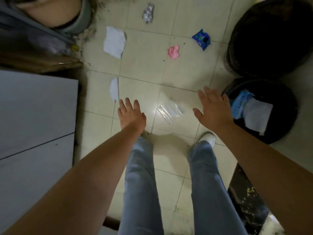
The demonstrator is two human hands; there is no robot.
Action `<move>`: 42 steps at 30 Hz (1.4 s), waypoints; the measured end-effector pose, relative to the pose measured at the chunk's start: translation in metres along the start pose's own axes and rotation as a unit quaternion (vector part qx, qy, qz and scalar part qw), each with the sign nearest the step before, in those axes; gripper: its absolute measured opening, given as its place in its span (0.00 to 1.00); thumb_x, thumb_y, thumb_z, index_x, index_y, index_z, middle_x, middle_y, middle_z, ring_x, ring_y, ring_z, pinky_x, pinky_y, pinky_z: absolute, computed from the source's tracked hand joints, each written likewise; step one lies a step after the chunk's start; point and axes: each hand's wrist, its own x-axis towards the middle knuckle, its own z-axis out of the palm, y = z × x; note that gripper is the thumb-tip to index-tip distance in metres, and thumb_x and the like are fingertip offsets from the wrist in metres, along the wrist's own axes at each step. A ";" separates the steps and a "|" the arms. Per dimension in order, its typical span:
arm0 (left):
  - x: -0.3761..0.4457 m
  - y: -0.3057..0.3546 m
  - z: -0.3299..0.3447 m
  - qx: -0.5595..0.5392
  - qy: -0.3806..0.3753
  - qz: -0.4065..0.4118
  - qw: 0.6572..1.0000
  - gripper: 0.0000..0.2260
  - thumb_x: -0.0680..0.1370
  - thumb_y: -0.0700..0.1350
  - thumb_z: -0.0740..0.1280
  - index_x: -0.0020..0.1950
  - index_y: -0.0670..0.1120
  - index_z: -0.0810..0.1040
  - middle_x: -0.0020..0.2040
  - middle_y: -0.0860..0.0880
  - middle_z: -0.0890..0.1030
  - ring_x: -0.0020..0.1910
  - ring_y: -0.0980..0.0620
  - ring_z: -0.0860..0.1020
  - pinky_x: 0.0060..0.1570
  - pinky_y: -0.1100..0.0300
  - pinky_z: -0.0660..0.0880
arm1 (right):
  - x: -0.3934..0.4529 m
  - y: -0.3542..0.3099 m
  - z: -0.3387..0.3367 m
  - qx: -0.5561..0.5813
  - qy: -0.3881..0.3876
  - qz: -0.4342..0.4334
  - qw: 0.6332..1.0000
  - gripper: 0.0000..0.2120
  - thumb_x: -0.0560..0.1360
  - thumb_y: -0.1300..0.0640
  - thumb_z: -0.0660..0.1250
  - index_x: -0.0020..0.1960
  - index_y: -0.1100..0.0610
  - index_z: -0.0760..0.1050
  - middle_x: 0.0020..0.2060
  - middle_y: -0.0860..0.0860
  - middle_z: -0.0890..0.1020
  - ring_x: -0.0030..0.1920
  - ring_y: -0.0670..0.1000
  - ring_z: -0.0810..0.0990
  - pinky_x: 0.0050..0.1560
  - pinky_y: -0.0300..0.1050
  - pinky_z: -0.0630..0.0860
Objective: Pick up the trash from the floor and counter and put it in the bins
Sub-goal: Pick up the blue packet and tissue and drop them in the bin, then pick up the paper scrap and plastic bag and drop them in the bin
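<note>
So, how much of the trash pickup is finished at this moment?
Done: the nearer bin already holds paper. In hand: nothing; left hand and right hand are open, empty. Left on the floor: clear bag, white papers, pink wad, blue wrapper, silver wrapper.

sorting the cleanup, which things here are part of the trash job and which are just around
Job: clear plastic bag, small white paper, white tissue, pink wad, blue wrapper, silver wrapper, near bin, far bin.
Around: grey cabinet, white shoe.
</note>
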 end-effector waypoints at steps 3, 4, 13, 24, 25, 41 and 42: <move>0.027 -0.048 -0.002 -0.024 -0.006 -0.009 1.000 0.25 0.83 0.47 0.54 0.77 0.43 0.50 0.79 0.40 0.46 0.78 0.39 0.42 0.77 0.48 0.46 | 0.009 -0.042 -0.005 -0.043 0.006 0.004 0.999 0.29 0.80 0.47 0.51 0.76 0.55 0.46 0.78 0.55 0.48 0.77 0.57 0.47 0.76 0.58 0.48; 0.037 -0.064 -0.004 -0.026 -0.011 -0.006 1.000 0.25 0.83 0.47 0.54 0.77 0.42 0.50 0.79 0.39 0.46 0.78 0.39 0.43 0.77 0.47 0.47 | 0.014 -0.055 -0.005 -0.050 0.006 0.015 0.999 0.29 0.80 0.47 0.51 0.76 0.56 0.47 0.78 0.55 0.49 0.77 0.57 0.47 0.76 0.58 0.48; 0.133 -0.212 -0.026 0.042 -0.034 0.079 0.995 0.24 0.82 0.47 0.56 0.76 0.41 0.55 0.77 0.38 0.54 0.77 0.38 0.51 0.76 0.49 0.56 | 0.074 -0.220 0.074 0.058 -0.049 0.201 0.977 0.27 0.80 0.48 0.52 0.75 0.56 0.51 0.77 0.54 0.52 0.77 0.56 0.48 0.77 0.57 0.48; 0.287 -0.205 0.058 0.102 -0.034 0.167 0.980 0.18 0.80 0.42 0.58 0.69 0.40 0.63 0.68 0.38 0.67 0.67 0.41 0.68 0.64 0.51 0.70 | 0.206 -0.242 0.199 0.112 -0.071 0.242 0.961 0.23 0.79 0.53 0.57 0.71 0.60 0.61 0.71 0.56 0.67 0.71 0.56 0.64 0.71 0.51 0.63; 0.302 -0.195 0.074 0.110 -0.031 0.191 0.975 0.18 0.80 0.42 0.58 0.69 0.40 0.63 0.67 0.38 0.68 0.66 0.41 0.68 0.63 0.52 0.70 | 0.223 -0.231 0.213 0.126 -0.072 0.260 0.955 0.22 0.79 0.54 0.58 0.70 0.61 0.62 0.70 0.56 0.68 0.70 0.56 0.66 0.70 0.51 0.64; 0.418 -0.136 0.235 0.095 0.044 0.365 0.925 0.19 0.64 0.36 0.76 0.52 0.33 0.79 0.53 0.32 0.82 0.52 0.33 0.81 0.46 0.44 0.80 | 0.334 -0.146 0.373 0.133 0.076 0.393 0.906 0.15 0.77 0.67 0.56 0.62 0.65 0.69 0.57 0.62 0.74 0.57 0.60 0.73 0.61 0.54 0.72; 0.421 -0.140 0.234 0.095 0.046 0.353 0.930 0.19 0.63 0.36 0.76 0.52 0.34 0.80 0.52 0.32 0.82 0.51 0.33 0.82 0.45 0.44 0.80 | 0.335 -0.146 0.369 0.122 0.080 0.390 0.909 0.13 0.78 0.66 0.55 0.60 0.66 0.71 0.56 0.62 0.76 0.56 0.61 0.75 0.61 0.54 0.72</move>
